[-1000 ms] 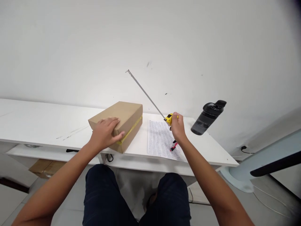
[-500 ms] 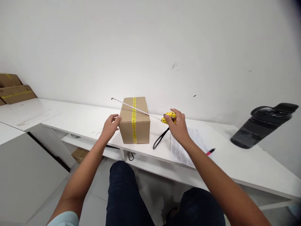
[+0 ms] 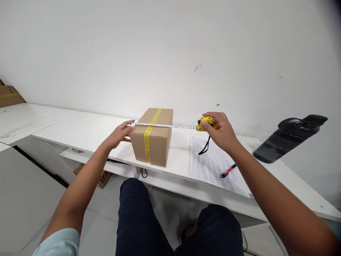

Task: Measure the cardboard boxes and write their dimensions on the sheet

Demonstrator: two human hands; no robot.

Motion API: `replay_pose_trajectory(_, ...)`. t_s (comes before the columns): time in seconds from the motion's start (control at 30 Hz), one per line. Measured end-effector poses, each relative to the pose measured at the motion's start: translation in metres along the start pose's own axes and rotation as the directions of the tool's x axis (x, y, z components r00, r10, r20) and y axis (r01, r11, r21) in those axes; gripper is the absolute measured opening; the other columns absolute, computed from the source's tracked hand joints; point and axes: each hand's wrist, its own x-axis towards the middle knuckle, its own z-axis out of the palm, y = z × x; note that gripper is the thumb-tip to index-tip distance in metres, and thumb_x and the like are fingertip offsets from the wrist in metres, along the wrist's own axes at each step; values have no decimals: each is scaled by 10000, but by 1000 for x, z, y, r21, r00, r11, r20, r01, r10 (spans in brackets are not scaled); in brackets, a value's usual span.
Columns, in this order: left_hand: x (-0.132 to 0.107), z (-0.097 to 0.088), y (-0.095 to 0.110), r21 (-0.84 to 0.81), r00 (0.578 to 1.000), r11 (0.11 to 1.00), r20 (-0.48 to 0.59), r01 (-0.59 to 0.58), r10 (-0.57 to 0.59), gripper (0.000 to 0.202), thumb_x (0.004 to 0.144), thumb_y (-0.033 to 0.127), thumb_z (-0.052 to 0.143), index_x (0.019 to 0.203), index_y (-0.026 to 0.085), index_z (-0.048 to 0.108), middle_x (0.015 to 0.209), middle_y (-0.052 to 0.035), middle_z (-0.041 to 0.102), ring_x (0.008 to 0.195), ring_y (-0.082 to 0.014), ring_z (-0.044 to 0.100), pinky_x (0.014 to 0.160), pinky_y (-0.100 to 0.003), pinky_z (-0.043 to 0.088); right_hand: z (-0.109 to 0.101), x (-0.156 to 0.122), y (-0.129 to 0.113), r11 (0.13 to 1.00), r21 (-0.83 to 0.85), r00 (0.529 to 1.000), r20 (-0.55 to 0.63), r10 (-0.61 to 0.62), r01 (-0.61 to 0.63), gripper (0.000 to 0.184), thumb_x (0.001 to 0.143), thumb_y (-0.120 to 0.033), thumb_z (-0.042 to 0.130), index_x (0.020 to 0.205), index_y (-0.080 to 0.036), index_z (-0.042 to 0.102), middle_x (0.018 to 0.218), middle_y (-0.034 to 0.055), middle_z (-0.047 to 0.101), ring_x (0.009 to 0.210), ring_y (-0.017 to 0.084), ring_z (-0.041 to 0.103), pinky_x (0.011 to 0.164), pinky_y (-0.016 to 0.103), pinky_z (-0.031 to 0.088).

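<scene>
A brown cardboard box (image 3: 156, 142) with a yellow tape stripe stands on the white desk (image 3: 87, 131). My right hand (image 3: 221, 133) grips a yellow tape measure (image 3: 206, 124), its black strap hanging down. The white blade (image 3: 165, 125) runs level across the box's top front edge. My left hand (image 3: 119, 133) rests against the box's left side, its fingers closed on the blade's tip at the top left corner.
A printed sheet (image 3: 213, 163) with a red pen (image 3: 227, 171) on it lies right of the box. A dark bottle (image 3: 289, 137) stands at the far right. Cardboard boxes sit at the far left (image 3: 9, 95) and under the desk (image 3: 102, 177). My knees are below.
The box was turned to face me end-on. The blade swung down from pointing up at the wall to lie level across the box top. My left hand moved to the blade's tip.
</scene>
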Motion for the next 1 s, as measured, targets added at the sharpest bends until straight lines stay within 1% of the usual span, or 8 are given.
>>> replay_pose_trajectory(0.07,2,2,3,5,1000,1000,14,-6,6,686,799,586,695,1409,292,582,1219,-83,708,1002,-239,709,771,-387,638,-3,-3,-2,999,-28,999,-9,-37,37,291,851,-434,682,1108,-302,715,1134,67,630,1120,278,658,1016,555,544)
replay_pose_trajectory(0.2,1,11,4,29,998,999,-51,-23,25,715,792,564,709,1434,293,552,1208,-79,719,1000,-235,703,797,-400,629,-14,-9,-2,995,-96,1000,-11,-27,26,269,859,-430,681,1089,-294,717,1123,73,655,1108,286,668,993,547,559)
replay_pose_trajectory(0.37,-2,18,4,68,987,995,-141,-71,80,452,800,577,672,1084,231,737,1189,-71,731,1130,-271,650,815,-372,611,-29,-19,-3,991,-127,999,-21,34,-36,252,872,-407,683,1096,-296,720,1126,66,682,1077,286,686,951,530,576)
replay_pose_trajectory(0.53,3,22,5,65,988,995,-131,-73,81,581,794,525,658,1301,243,670,1268,-80,721,1153,-280,651,865,-407,598,-35,-29,-11,990,-140,1000,-17,6,-8,232,881,-390,683,1092,-302,719,1094,69,679,1053,296,683,915,542,591)
replay_pose_trajectory(0.67,8,27,3,45,978,983,-104,-178,181,527,839,532,615,1254,223,720,1514,-87,580,1352,-312,554,1033,-447,533,-37,-33,-15,987,-158,999,-21,-46,42,194,894,-394,683,1074,-330,713,1088,67,681,1043,291,671,882,516,603)
replay_pose_trajectory(0.73,10,29,3,63,960,967,-120,-247,253,533,872,575,589,1227,206,735,1548,-101,544,1387,-326,529,1097,-466,490,-38,-35,-14,982,-174,997,-19,-72,68,190,901,-388,682,1081,-332,706,1080,63,679,1041,278,671,898,508,599)
replay_pose_trajectory(0.87,11,34,3,151,949,951,-127,-269,289,592,864,669,606,1230,223,736,1450,-108,632,1341,-326,569,1150,-463,448,-38,-38,-8,979,-186,995,-44,-88,79,220,927,-401,664,1133,-327,691,1089,70,666,1051,270,672,909,491,594)
replay_pose_trajectory(1.0,12,46,-4,122,963,972,-158,-202,220,575,805,559,713,1287,247,704,1285,-72,727,1189,-314,649,1031,-431,543,-35,-43,-2,971,-222,988,-108,-113,86,262,946,-446,646,1173,-320,680,1143,83,661,1081,280,665,919,506,589)
